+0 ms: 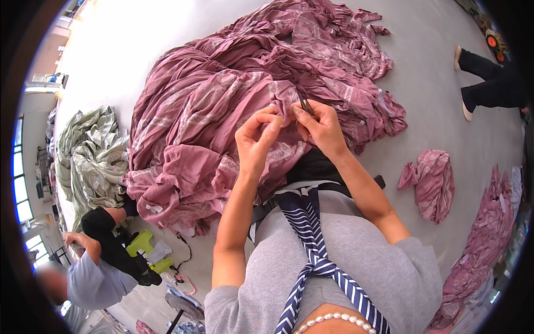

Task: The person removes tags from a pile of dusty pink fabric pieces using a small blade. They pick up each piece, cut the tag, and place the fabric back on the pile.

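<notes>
Two hands are brought close together above the near side of a large heap of pink cloth (pixel 222 119), which is spread on the grey floor (pixel 428 111) in front of the person. By the left hand (pixel 257 136) a small fold of this cloth seems to be pinched between thumb and forefinger, probably so that a small area is held up from the loose mass. In the right hand (pixel 321 127) dark snips (pixel 305 104) are grasped, with the tip directed away from the body; whether the blades are parted cannot be told. The fingertips of this hand lie just beside the pinched fold, perhaps because fine control is wanted there; whether cloth is also gripped by them is not clear. To the left, pale green cloth (pixel 94 156) is piled apart, maybe so that the colours are not mixed. To the right, a small pink bundle (pixel 434 183) is laid separately, for a reason that is not shown.
</notes>
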The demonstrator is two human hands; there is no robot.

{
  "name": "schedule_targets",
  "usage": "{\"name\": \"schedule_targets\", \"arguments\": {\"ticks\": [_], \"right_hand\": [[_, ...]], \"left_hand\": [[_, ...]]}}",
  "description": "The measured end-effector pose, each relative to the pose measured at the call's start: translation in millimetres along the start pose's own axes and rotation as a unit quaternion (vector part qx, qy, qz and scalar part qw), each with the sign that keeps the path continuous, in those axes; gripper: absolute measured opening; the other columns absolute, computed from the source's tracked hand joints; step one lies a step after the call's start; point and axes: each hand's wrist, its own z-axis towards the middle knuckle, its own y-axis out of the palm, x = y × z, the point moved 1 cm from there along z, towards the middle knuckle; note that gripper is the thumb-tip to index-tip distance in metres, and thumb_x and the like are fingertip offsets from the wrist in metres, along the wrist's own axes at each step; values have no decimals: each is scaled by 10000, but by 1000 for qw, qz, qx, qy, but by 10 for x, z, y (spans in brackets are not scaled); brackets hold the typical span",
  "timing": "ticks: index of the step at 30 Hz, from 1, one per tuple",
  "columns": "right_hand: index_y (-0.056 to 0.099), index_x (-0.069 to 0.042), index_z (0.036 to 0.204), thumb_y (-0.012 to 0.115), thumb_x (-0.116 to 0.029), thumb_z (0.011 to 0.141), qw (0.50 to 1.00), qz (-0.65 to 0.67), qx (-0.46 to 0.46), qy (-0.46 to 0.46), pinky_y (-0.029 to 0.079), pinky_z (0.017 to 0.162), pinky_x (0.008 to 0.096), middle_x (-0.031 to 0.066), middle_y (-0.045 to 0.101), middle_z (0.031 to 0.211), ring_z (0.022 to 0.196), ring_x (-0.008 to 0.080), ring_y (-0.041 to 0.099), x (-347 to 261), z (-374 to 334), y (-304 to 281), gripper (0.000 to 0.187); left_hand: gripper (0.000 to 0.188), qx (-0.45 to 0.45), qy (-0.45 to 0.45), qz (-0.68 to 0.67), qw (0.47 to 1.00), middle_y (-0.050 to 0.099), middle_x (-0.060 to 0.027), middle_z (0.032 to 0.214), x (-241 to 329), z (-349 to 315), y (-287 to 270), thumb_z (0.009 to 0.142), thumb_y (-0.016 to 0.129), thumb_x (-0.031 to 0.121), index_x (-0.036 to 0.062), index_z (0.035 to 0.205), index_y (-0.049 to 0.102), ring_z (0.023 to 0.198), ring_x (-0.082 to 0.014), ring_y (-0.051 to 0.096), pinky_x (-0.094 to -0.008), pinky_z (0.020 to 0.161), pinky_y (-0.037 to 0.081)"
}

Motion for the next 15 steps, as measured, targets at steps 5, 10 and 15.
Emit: {"name": "schedule_targets", "arguments": {"ticks": [5, 10, 15], "right_hand": [[634, -1, 887, 540, -143, 952, 993, -103, 2, -49, 340, 482, 164, 11, 649, 752, 553, -8, 427, -60, -18, 67, 182], [612, 9, 901, 583, -130, 924, 998, -56, 26, -20, 356, 502, 155, -7, 633, 741, 584, -12, 447, -45, -37, 106, 144], [600, -14, 877, 592, -159, 919, 999, -9, 46, 4, 334, 457, 169, -46, 517, 635, 506, 7, 439, 57, -27, 29, 151]], "left_hand": [[221, 41, -38, -79, 995, 648, -31, 871, 162, 45, 150, 851, 667, 87, 19, 1050, 598, 772, -72, 586, -204, 724, 464], [100, 35, 7, -2, 999, 664, -82, 935, 64, 3, 78, 833, 667, 3, -19, 925, 634, 889, -107, 610, -252, 796, 483], [133, 8, 224, 218, 950, 681, -136, 961, 16, -54, 87, 732, 643, -96, -2, 826, 654, 1014, -261, 638, -313, 868, 486]]}}
